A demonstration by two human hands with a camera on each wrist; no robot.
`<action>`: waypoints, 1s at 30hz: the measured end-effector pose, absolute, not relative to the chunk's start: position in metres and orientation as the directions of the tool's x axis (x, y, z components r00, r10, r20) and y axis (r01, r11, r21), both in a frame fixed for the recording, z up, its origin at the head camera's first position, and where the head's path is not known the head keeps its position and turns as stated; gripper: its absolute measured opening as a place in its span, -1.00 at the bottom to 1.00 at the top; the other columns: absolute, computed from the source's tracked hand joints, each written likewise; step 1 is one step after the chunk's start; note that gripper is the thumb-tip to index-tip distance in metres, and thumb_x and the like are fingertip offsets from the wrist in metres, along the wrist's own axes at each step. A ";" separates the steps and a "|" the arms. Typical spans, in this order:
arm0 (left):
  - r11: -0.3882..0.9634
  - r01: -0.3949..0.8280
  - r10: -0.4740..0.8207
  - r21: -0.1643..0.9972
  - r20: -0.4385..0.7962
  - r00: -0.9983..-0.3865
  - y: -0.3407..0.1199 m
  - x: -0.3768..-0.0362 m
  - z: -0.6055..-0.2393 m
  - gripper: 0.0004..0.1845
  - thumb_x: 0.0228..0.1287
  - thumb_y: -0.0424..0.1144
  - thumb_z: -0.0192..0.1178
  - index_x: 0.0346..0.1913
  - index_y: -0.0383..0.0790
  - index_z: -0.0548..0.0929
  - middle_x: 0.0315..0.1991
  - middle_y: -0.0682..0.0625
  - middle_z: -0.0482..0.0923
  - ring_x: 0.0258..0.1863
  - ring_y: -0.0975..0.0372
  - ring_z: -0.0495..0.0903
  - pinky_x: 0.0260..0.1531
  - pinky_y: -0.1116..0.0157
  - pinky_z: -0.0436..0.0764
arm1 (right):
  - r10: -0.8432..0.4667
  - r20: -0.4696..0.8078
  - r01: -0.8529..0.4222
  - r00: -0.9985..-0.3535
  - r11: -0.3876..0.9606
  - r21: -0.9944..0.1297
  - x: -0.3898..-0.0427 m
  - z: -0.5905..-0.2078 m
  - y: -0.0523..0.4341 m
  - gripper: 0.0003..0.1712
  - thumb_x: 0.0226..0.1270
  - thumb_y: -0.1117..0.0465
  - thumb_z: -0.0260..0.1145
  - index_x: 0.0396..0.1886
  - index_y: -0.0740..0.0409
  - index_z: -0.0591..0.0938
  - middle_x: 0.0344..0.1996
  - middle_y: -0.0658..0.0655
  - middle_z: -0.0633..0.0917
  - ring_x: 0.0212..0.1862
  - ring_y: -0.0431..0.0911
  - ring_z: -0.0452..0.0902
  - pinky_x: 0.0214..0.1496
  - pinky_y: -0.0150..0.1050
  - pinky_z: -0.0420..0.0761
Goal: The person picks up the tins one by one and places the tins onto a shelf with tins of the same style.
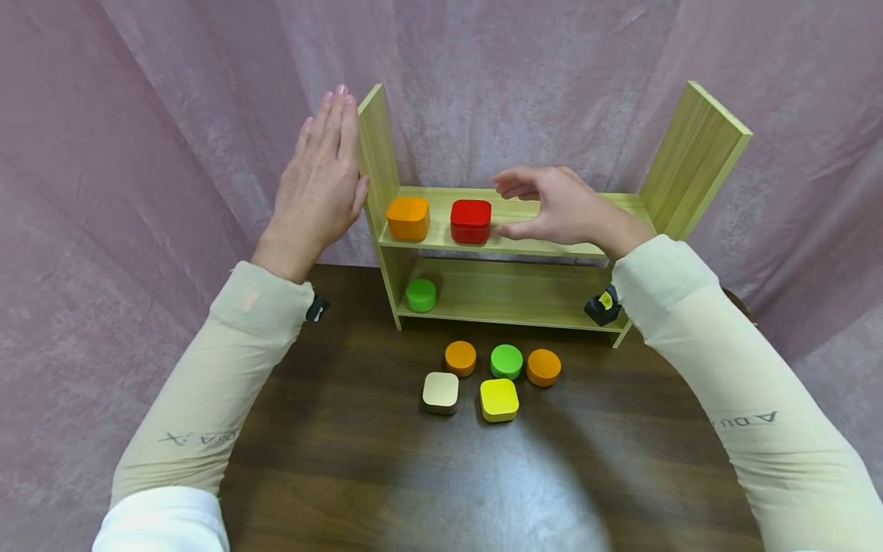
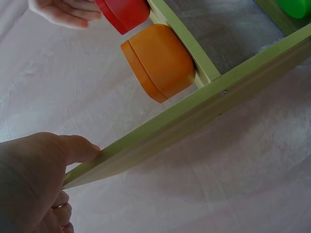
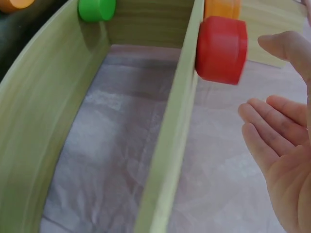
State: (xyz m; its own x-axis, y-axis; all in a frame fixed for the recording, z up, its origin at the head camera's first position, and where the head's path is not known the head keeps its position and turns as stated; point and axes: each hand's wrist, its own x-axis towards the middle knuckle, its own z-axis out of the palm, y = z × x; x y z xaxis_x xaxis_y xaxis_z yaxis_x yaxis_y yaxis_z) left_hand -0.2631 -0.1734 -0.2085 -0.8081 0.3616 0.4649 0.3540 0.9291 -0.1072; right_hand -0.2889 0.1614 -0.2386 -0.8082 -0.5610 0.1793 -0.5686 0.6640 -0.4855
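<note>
My left hand (image 1: 320, 172) lies along the outer face of the wooden shelf's left side panel (image 1: 378, 146), its fingers straight. In the left wrist view the thumb (image 2: 80, 148) rests at that panel's edge. On the upper board (image 1: 541, 244) sit an orange rounded box (image 1: 408, 220) and, to its right, a red rounded box (image 1: 471, 223). My right hand (image 1: 562, 205) hovers just right of the red box, thumb and fingers apart, holding nothing. The right wrist view shows a gap between the fingers (image 3: 272, 128) and the red box (image 3: 222, 50).
A green round box (image 1: 421, 295) stands at the left of the lower board. On the dark table (image 1: 331, 475) before the shelf are two orange round boxes (image 1: 460, 358), a green round one (image 1: 507, 361), a cream square one (image 1: 440, 392) and a yellow square one (image 1: 499, 400).
</note>
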 end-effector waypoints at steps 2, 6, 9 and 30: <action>0.928 0.356 0.363 -0.109 0.468 -0.806 -0.173 -0.264 -0.208 -0.07 0.59 -0.22 0.09 0.70 -0.42 -0.27 0.75 -0.23 -0.32 0.76 -0.06 -0.20 0.74 -0.03 -0.10 | -0.560 0.204 -0.582 -0.803 0.663 -0.471 -0.282 -0.234 0.167 -0.19 0.31 0.06 0.53 0.49 0.21 0.50 0.36 0.26 0.65 0.39 0.14 0.59 0.55 0.05 0.49; 0.927 0.361 0.367 -0.107 0.471 -0.803 -0.173 -0.265 -0.208 -0.07 0.58 -0.22 0.10 0.69 -0.43 -0.25 0.75 -0.25 -0.31 0.76 -0.07 -0.19 0.74 -0.03 -0.10 | -0.566 0.235 -0.606 -0.790 0.665 -0.437 -0.269 -0.226 0.179 -0.23 0.31 0.04 0.54 0.46 0.18 0.54 0.32 0.23 0.68 0.35 0.16 0.62 0.53 0.07 0.51; 0.927 0.361 0.364 -0.100 0.468 -0.806 -0.173 -0.265 -0.207 -0.07 0.58 -0.22 0.09 0.70 -0.42 -0.26 0.75 -0.24 -0.32 0.76 -0.06 -0.21 0.74 -0.03 -0.12 | -0.578 0.258 -0.630 -0.774 0.664 -0.403 -0.260 -0.225 0.187 -0.26 0.29 0.05 0.55 0.43 0.16 0.56 0.29 0.22 0.70 0.32 0.17 0.64 0.51 0.09 0.53; 0.923 0.372 0.372 -0.098 0.478 -0.796 -0.173 -0.265 -0.210 -0.09 0.58 -0.23 0.09 0.70 -0.42 -0.24 0.76 -0.23 -0.30 0.76 -0.06 -0.19 0.74 -0.03 -0.09 | -0.706 0.267 -0.748 -0.656 0.563 -0.351 -0.206 -0.292 0.210 -0.27 0.20 0.09 0.63 0.35 0.17 0.62 0.25 0.12 0.74 0.21 0.03 0.73 0.30 0.07 0.69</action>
State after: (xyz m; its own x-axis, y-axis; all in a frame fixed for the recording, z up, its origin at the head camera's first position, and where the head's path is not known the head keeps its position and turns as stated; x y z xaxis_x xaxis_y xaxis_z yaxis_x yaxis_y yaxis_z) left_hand -0.2648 -0.1732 -0.2105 -0.7961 0.3716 0.4776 0.3723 0.9230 -0.0976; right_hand -0.2060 0.2101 -0.2918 -0.6561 -0.7059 0.2667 -0.7483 0.5628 -0.3511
